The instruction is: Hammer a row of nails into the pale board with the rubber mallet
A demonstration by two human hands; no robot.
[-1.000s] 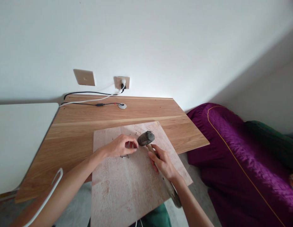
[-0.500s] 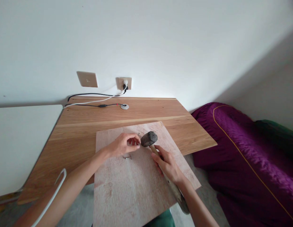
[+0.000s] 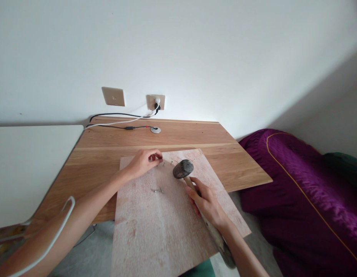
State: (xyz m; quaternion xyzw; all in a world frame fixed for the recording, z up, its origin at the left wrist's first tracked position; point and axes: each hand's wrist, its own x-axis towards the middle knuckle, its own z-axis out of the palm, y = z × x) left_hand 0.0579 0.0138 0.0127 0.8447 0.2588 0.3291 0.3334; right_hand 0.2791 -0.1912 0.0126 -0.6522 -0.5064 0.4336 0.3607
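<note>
My right hand (image 3: 205, 200) is wrapped round the wooden handle of a hammer (image 3: 183, 169). The hammer's dark, heavy head is held over the far part of a pale wooden board (image 3: 149, 227). Toward the board's back edge, my left hand (image 3: 145, 162) has thumb and fingers pinched together, on what looks like a small nail, mostly hidden by the fingertips. Just right of those fingertips, small nails (image 3: 171, 163) stand in the board. A few loose nails (image 3: 157, 190) lie on the board, nearer to me than the left hand.
Beneath the board is a wooden desk (image 3: 94, 154) against a white wall. Cables (image 3: 117, 124) run across its back to a wall socket (image 3: 155, 102). A white panel (image 3: 31, 173) stands at the left, purple cloth (image 3: 267, 184) at the right.
My left hand has moved away from the hammer head, left and toward the board's back edge, uncovering the loose nails. My right hand keeps the hammer in nearly the same place.
</note>
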